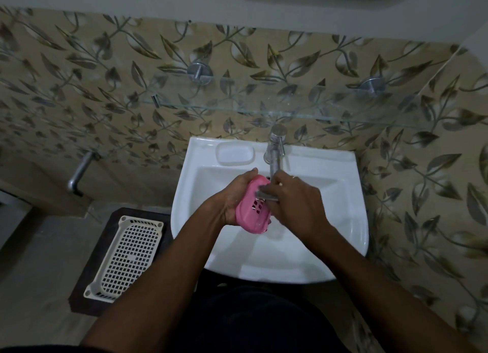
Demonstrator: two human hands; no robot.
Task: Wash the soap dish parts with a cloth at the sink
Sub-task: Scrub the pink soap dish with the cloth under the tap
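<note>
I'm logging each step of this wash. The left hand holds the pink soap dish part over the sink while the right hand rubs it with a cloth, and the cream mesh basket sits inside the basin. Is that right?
Not quite. The cream mesh basket is outside the basin, on a dark stand beside the sink. As the head view shows, the left hand holds the pink soap dish part over the sink while the right hand rubs it with a cloth.

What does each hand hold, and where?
Left hand grips the pink soap dish part by its left edge; right hand presses a grey cloth on it.
</note>
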